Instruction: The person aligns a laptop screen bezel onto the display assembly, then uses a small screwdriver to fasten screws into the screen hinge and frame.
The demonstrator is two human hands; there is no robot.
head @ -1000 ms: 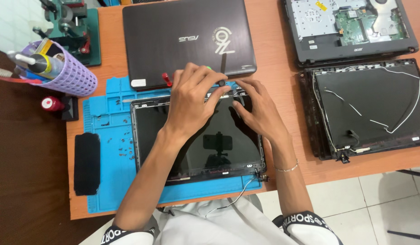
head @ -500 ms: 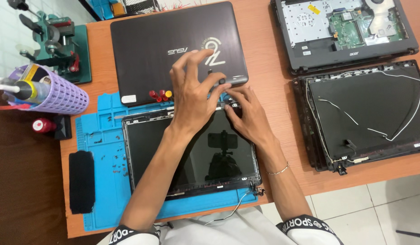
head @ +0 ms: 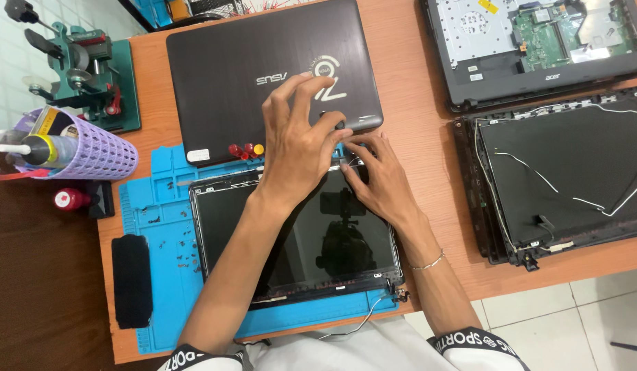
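A laptop screen panel (head: 332,254) with a dark glossy face lies on a blue work mat (head: 153,227). My left hand (head: 298,144) rests over the panel's top edge. Its fingers spread onto the closed dark laptop (head: 215,82) behind, and the thumb and forefinger are close around something small and dark that I cannot make out. My right hand (head: 380,185) is beside it, fingertips pinched on the panel's top edge near the right corner. A loose cable (head: 359,321) trails from the panel's lower right hinge.
Left: a purple mesh basket (head: 91,154) of tools, a green vise-like jig (head: 78,75), a red-capped item (head: 71,199), a black pad (head: 131,278). Right: an open laptop base (head: 469,55) and a stripped lid (head: 573,178) with white wires. Small red and yellow caps (head: 244,149).
The view has shifted, so the table sits lower and further right in the picture. My left hand's fingers have reached further onto the closed laptop's lid. The right hand stays at the panel's top edge.
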